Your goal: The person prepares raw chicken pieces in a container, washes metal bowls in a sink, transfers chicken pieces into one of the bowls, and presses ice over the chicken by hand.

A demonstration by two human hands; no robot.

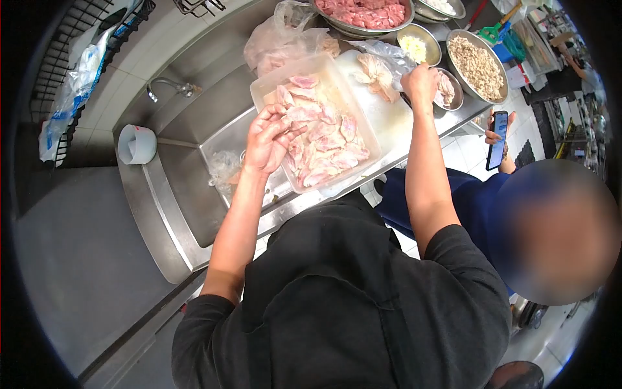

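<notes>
My left hand (267,139) is over the left side of a translucent plastic tub (370,133), palm partly up, its loosely curled fingers apart and nothing visible in them. Raw chicken wings (327,136) lie piled in the tub. At the right end of a white cutting board (395,117), my right hand (421,83) is closed around a slim dark handle (405,99); the rest of that tool is hidden. Pale raw chicken pieces (377,76) and a clear plastic bag (392,57) lie left of this hand. A small metal bowl of meat (446,89) stands just right of it.
Bowls of red meat (363,11), chopped garlic-like bits (413,48) and minced food (476,68) line the counter's far side. A steel sink (188,129) with a faucet (172,89) is at left. Close on my right, another person's hand holds a phone (497,141).
</notes>
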